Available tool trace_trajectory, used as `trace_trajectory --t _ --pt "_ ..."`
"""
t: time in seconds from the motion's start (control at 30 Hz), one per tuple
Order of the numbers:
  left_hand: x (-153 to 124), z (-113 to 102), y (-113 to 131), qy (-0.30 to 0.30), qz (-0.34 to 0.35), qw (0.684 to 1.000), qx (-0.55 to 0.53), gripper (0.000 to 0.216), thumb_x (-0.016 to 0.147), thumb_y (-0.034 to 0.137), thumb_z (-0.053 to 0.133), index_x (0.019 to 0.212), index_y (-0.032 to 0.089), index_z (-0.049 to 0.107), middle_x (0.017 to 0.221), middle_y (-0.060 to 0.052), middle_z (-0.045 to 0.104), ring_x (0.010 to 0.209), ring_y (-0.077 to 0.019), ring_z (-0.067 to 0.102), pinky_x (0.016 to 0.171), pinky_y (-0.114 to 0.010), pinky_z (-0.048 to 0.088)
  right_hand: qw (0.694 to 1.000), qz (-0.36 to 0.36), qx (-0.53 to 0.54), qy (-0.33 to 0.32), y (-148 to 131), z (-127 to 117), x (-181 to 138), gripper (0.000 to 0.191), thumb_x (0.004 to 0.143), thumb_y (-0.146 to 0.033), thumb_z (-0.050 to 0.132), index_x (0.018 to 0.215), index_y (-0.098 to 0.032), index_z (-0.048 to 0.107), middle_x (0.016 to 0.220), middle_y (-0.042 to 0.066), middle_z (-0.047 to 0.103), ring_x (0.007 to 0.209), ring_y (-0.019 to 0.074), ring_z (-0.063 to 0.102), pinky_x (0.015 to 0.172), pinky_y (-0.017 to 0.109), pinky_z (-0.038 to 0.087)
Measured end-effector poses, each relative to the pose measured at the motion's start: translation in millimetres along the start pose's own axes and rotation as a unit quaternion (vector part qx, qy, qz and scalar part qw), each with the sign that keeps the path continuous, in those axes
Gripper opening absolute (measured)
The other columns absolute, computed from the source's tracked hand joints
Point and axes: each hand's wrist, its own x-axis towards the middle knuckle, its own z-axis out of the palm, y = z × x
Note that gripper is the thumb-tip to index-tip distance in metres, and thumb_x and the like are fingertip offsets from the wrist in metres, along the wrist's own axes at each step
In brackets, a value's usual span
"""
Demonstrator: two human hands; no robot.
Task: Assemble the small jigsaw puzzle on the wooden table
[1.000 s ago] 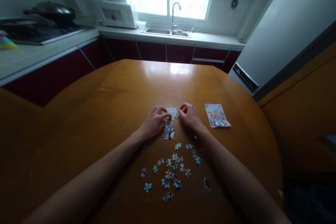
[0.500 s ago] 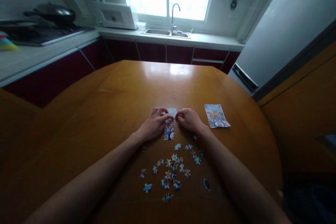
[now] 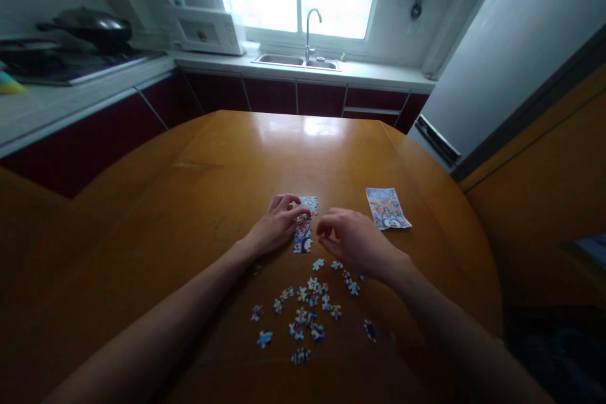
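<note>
1. On a broad, glossy, orange-brown wooden worktop (image 3: 199, 202), a flat, narrow strip of joined, multicoloured jigsaw pieces (image 3: 302, 241) lies partly under the left hand (image 3: 278, 219) and just to its right.
2. That left hand is loosely spread, its fingertips on or over the strip, seemingly steadying it.
3. Just right of the strip, the right hand (image 3: 348, 237) is curled, thumb and fingertips close together; I cannot tell whether a piece is pinched between them.
4. Nearer the body than both hands lies a scatter of small, knobbed, multicoloured loose pieces (image 3: 301, 315); one pale-blue piece (image 3: 318, 264) is near the right hand.
5. To the right of the right hand and slightly beyond it lies a rectangular, blue-and-white printed paper sheet (image 3: 387, 208).
6. The step appears to be building out the strip's ragged right edge; the next move probably calls for choosing a matching piece and aligning its knobs.
</note>
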Motion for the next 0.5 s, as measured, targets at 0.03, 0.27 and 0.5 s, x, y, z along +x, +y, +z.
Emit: trace_trajectory --t 0.03,0.27,0.5 --pt "0.1 0.1 -0.2 0.0 -0.001 1.0 0.0 0.037 0.092 0.011 0.055 0.121 0.032 0.068 0.128 -0.007 0.05 0.124 -0.0288 0.041 0.109 -0.052 0.043 0.999 0.005 -0.016 -0.027 -3.4 5.6 -12.8 0.011 0.086 -0.017 0.064 0.079 -0.022 0.071 0.087 0.004 0.071 0.077 0.0166 0.061 0.067 0.029 0.04" --pt "0.2 1.7 -2.7 0.0 0.007 1.0 0.004 0.04 0.092 0.01 0.053 0.121 0.033 0.068 0.126 -0.007 0.05 0.121 -0.0277 0.043 0.109 -0.051 0.043 0.981 0.125 -0.073 -0.129 -5.9 56.2 -89.0 0.005 0.085 -0.024 0.07 0.082 -0.022 0.067 0.092 0.007 0.07 0.081 0.0224 0.066 0.065 0.033 0.044" --pt "0.8 1.9 -2.4 0.002 0.013 1.0 0.007 0.037 0.093 0.01 0.052 0.12 0.031 0.069 0.125 -0.007 0.05 0.121 -0.0277 0.043 0.109 -0.051 0.043 0.971 0.178 -0.068 -0.141 -19.0 62.5 -98.2 0.009 0.086 -0.016 0.066 0.094 -0.02 0.064 0.104 0.008 0.068 0.093 0.0261 0.066 0.074 0.036 0.049"
